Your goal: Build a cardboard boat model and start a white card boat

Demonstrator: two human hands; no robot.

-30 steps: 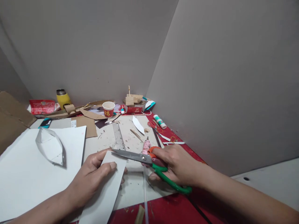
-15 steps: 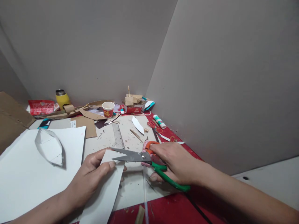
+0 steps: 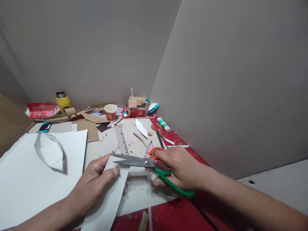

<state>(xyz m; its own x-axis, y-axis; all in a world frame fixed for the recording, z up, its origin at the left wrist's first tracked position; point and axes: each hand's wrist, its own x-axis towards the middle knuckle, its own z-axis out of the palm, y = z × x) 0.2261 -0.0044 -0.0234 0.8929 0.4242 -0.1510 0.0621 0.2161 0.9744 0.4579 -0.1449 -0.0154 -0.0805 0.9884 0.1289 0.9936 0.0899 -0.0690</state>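
Note:
My left hand (image 3: 96, 179) pinches a long strip of white paper (image 3: 108, 195) between thumb and fingers, near its upper end. Around the handles of a pair of scissors (image 3: 134, 161), one loop orange and one green, my right hand (image 3: 176, 166) is closed. The grey blades are slightly apart and straddle the paper's top edge, close to my left thumb. Behind the scissors' pivot lies a glue gun or similar tool wrapped in pink (image 3: 149, 149), partly hidden. To the left, a folded white paper boat shape (image 3: 50, 152) rests on a large white sheet (image 3: 29, 192).
Farther back stand a red paper cup (image 3: 111, 113), a yellow bottle (image 3: 63, 102) and a cardboard model boat (image 3: 137, 107). A steel ruler (image 3: 121, 141), a leaf-shaped paper piece (image 3: 141, 129), red scissors (image 3: 158, 129) and a glue stick (image 3: 164, 125) lie on the table. Grey walls enclose it.
The scissor blades have closed a little on the paper's top edge and moved slightly left. Both hands keep their holds, and the whole view has shifted slightly.

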